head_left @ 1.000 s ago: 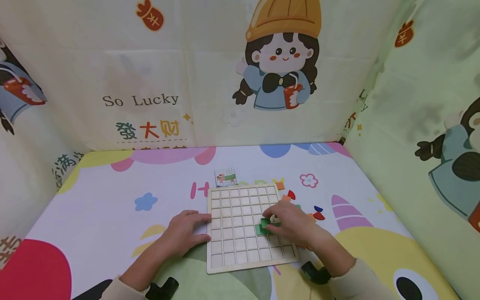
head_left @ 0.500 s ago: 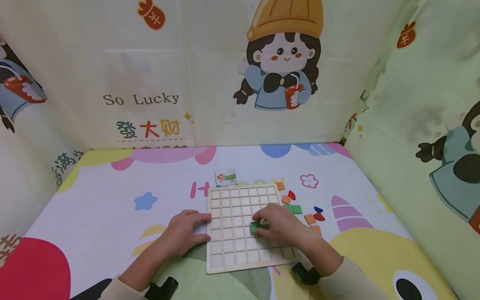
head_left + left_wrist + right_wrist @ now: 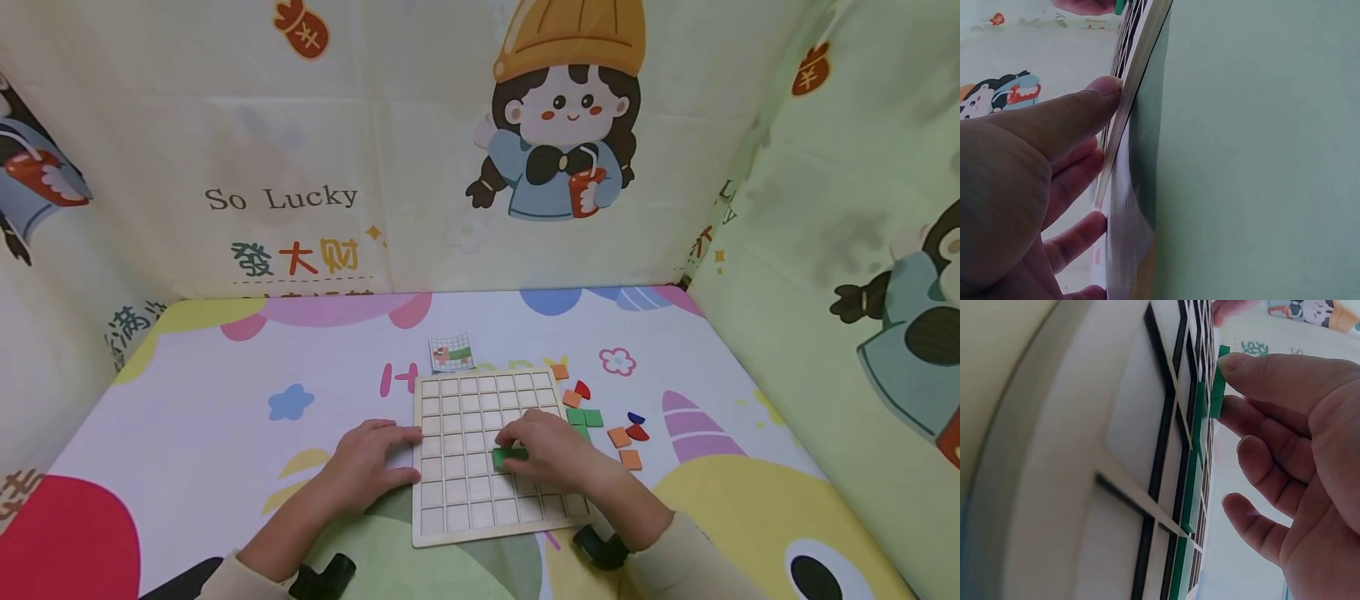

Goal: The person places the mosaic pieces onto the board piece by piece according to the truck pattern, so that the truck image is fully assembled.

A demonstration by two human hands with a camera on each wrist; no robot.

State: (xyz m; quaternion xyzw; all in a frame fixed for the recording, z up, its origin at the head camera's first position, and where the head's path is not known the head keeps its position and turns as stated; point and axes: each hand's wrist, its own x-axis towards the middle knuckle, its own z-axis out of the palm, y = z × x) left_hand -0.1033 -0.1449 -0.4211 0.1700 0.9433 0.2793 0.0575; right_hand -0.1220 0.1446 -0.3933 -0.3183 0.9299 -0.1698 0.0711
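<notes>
A wooden grid board (image 3: 450, 535) lies on the patterned tablecloth in the head view. Over its middle, my right hand (image 3: 553, 454) pinches a green square tile (image 3: 1219, 381) between thumb and forefinger; the other fingers are loosely bent. Just under that tile, the right wrist view shows more green tiles (image 3: 1191, 487) sitting in a row in the board's cells. My left hand (image 3: 375, 461) rests against the board's left edge, its thumb (image 3: 1088, 103) and fingertips touching the rim with the fingers fairly straight. In the head view, my right hand partly hides the green row.
To the right of the board lie loose green tiles (image 3: 585, 417), several orange squares (image 3: 630, 459), red pieces (image 3: 637, 432) and a dark blue piece (image 3: 637, 417). Behind the board is a small picture card (image 3: 452, 353) with a gridded pattern. Printed cloth walls enclose the table.
My right hand has moved left across the board with the green tile, uncovering loose tiles at the right. My left hand stays at the board's left edge.
</notes>
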